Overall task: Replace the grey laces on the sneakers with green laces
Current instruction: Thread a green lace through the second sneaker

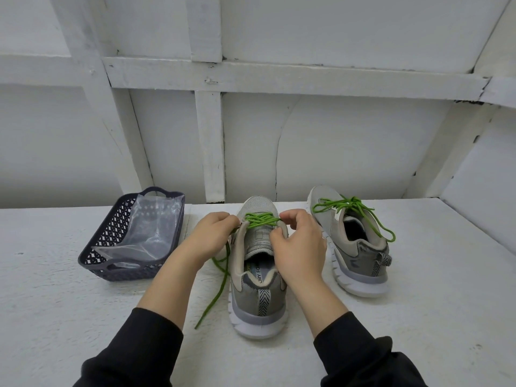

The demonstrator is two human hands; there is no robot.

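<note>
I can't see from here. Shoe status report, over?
Left hand and right hand pinch round green lace on near grey mesh sneaker. Other grey sneaker already green-laced. Nothing blocking.

Dark lattice basket [111, 227] stands at left on white table [418, 317]. Clear plastic bag [148, 233] lies inside basket. Behind table, white wall [349, 152] with white painted beams [209, 146], upright and horizontal.

Lighting: we record soft, even, cool white light, fairly bright, source unseen. Shadows: faint and short beneath the near sneaker [258, 305] and the basket [92, 256]. Glare: mild sheen on the plastic bag [145, 233]. Focus: sharp at centre. Distortion: wall beams [279, 76] bow toward the upper left and right edges.
</note>
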